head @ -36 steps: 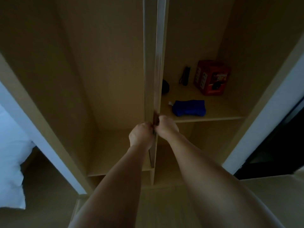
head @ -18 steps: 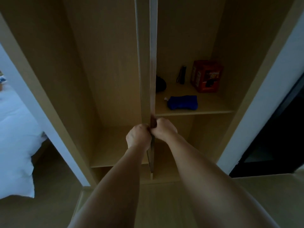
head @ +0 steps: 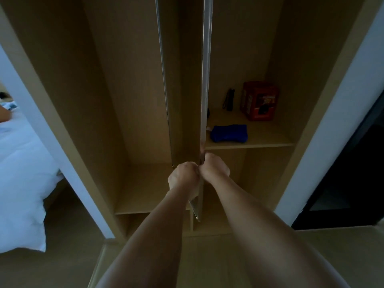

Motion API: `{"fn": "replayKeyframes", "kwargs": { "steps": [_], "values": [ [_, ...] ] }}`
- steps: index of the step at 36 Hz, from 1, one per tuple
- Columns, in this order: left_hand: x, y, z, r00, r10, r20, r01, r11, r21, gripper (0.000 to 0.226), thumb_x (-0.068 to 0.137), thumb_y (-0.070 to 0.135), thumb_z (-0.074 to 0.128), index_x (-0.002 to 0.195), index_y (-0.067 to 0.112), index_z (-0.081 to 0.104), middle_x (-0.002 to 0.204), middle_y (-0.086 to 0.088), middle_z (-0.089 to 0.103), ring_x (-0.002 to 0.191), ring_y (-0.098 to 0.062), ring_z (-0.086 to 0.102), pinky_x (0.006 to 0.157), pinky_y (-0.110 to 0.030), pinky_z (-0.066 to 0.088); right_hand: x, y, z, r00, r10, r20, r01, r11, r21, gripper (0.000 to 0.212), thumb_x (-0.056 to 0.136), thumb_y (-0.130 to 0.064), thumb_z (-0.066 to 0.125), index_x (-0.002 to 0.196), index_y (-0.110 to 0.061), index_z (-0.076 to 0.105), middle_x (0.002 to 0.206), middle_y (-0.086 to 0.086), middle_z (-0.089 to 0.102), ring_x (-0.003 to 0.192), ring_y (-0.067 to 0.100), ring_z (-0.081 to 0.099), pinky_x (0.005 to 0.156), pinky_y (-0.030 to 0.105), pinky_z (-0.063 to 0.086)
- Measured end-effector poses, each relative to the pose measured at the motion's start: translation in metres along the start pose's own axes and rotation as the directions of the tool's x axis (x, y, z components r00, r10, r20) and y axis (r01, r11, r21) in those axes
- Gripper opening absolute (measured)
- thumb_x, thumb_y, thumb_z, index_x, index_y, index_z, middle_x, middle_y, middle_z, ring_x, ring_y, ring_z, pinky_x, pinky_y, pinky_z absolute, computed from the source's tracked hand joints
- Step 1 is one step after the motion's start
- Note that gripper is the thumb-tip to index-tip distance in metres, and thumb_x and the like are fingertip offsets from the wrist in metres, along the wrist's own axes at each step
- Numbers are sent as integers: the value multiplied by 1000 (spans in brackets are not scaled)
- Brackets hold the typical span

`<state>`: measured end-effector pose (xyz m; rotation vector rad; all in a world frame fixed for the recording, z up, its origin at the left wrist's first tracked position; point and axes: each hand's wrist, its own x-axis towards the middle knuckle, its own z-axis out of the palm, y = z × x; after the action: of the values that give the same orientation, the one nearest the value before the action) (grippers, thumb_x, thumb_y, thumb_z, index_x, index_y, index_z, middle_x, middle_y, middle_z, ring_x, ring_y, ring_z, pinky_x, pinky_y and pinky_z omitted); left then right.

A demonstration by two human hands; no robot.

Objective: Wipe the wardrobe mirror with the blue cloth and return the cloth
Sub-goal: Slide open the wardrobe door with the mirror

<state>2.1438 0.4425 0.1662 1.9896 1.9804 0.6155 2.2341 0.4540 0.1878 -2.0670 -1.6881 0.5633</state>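
Observation:
The wardrobe's tall mirror panel (head: 187, 90) stands nearly edge-on in the middle of the open wardrobe, with a bright strip along its right edge. My left hand (head: 182, 177) and my right hand (head: 214, 167) grip the panel's front edge side by side, fingers curled round it. The blue cloth (head: 228, 133) lies bunched on the right-hand shelf (head: 270, 140), just right of the panel and above my right hand. Neither hand touches it.
A red box (head: 258, 100) and a small black object (head: 229, 99) stand at the back of the same shelf. A white bed (head: 20, 173) lies at the left. On the right is a dark doorway (head: 353, 163). Lower shelves sit behind my hands.
The panel showed only as a thin edge before and now shows a broader wooden side. Both hands have kept their grip on its edge. The cloth has not moved.

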Motion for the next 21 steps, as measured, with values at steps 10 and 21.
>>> {"fn": "replayKeyframes", "kwargs": {
  "steps": [10, 21],
  "values": [
    [27, -12, 10, 997, -70, -33, 70, 998, -7, 31, 91, 12, 47, 117, 23, 58, 102, 4, 63, 81, -14, 58, 67, -31, 52, 27, 13, -7, 974, 169, -154, -169, 986, 10, 11, 95, -27, 52, 101, -20, 57, 80, -5, 55, 65, 11, 53, 53, 25, 40],
    [81, -21, 11, 962, -255, -99, 247, 965, -89, 27, 97, 29, 37, 112, 17, 56, 106, 0, 55, 82, -12, 45, 66, -31, 36, 70, 20, -25, 923, 296, -245, -295, 954, 42, 16, 95, -13, 48, 109, -13, 57, 113, 7, 63, 99, 23, 60, 66, 29, 41]
  ]
}}
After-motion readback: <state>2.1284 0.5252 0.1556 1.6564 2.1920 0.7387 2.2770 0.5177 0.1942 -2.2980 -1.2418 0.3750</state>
